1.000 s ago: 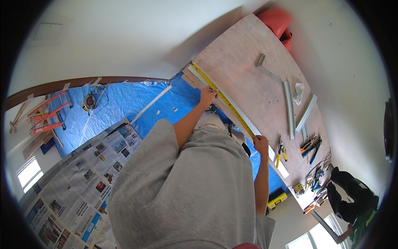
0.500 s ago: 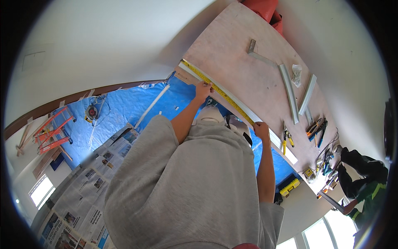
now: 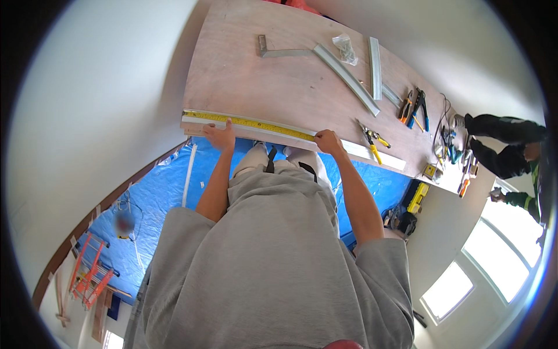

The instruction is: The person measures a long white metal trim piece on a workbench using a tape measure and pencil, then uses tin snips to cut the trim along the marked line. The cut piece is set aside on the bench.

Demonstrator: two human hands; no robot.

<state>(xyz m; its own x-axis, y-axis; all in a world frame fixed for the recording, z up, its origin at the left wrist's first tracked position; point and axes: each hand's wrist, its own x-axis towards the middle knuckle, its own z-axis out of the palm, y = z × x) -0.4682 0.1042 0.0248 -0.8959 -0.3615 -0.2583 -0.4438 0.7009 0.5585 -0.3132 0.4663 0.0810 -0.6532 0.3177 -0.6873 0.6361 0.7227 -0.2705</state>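
Observation:
A yellow tape measure blade lies stretched along a long white metal strip at the near edge of the wooden board. Its far left end reaches the board's left edge. My right hand pinches the blade at its right end; the tape's case does not show and may be hidden in the palm. My left hand rests at the board's edge, thumb and forefinger apart, the forefinger's tip against the blade. To the right of my right hand, yellow-handled snips lie across the strip.
Farther back are metal channel pieces, an angled metal bar and a plastic bag of small parts. Pliers and a blue-handled tool lie to the right. Blue sheeting covers the floor. Another person is at far right.
The view has turned, so the board now lies more level across the top. My left hand's fingers have spread from the blade. The other person's hand no longer has the long bar.

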